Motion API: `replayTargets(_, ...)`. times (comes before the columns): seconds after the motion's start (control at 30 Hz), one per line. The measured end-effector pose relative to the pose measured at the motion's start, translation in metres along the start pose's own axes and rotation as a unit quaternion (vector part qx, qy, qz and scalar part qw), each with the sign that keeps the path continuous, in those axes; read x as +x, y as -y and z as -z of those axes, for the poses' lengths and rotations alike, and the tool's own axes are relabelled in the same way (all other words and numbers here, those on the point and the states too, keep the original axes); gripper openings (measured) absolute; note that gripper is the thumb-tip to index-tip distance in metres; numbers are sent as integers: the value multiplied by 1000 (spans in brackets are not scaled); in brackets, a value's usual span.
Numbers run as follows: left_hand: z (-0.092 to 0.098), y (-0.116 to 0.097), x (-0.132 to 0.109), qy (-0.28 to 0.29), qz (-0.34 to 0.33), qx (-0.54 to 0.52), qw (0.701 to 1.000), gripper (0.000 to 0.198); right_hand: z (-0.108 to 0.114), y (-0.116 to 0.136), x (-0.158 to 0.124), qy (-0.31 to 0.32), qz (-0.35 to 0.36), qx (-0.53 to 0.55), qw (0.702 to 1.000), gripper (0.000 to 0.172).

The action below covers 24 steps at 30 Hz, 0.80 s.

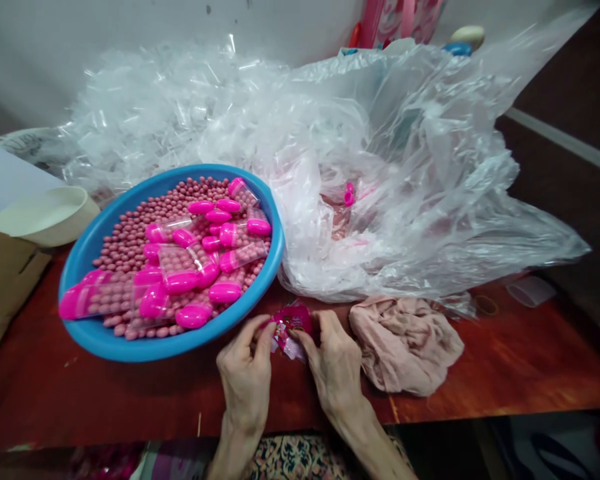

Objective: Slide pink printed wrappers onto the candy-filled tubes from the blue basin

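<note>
Low at the centre, my left hand (247, 367) and my right hand (335, 357) pinch a small shiny pink printed wrapper (296, 321) between thumbs and fingers. The wrapper is crinkled, with a pale lower part; anything inside it cannot be made out. Left of my hands stands a blue basin (165, 351) of dusky-pink beads (125, 240). On the beads lie several clear tubes with bright pink caps (194, 315), some filled with beads. A crumpled beige cloth (405, 343) lies just right of my right hand.
Behind the basin, a big heap of clear plastic (180, 113) reaches the wall. A large clear bag (420, 200) holds pink caps (349, 193). A cream bowl (50, 217) and cardboard box (5, 287) stand left. A clear cup (531, 291) lies right on the red-brown table (505, 360).
</note>
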<state>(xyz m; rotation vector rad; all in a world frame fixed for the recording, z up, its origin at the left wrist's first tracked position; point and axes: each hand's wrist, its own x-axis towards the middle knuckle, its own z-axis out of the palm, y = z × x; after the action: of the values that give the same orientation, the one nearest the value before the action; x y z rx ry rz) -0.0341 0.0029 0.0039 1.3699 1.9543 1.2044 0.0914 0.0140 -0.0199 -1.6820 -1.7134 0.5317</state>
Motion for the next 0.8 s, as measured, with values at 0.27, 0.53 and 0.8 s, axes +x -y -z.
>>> replayTargets(0.27, -16, 1, -4, 96, -84, 24, 992, 14, 43, -4, -11, -122, 99, -76, 985, 22)
replayTargets(0.53, 3, 14, -1, -21, 4, 11, 1000, 20, 57, -65, -4, -158, 92, -285, 941, 45)
replayTargets(0.8, 42, 39, -6, -95, -57, 129, 985, 18, 62, -64, 12, -155, 108, -227, 955, 43)
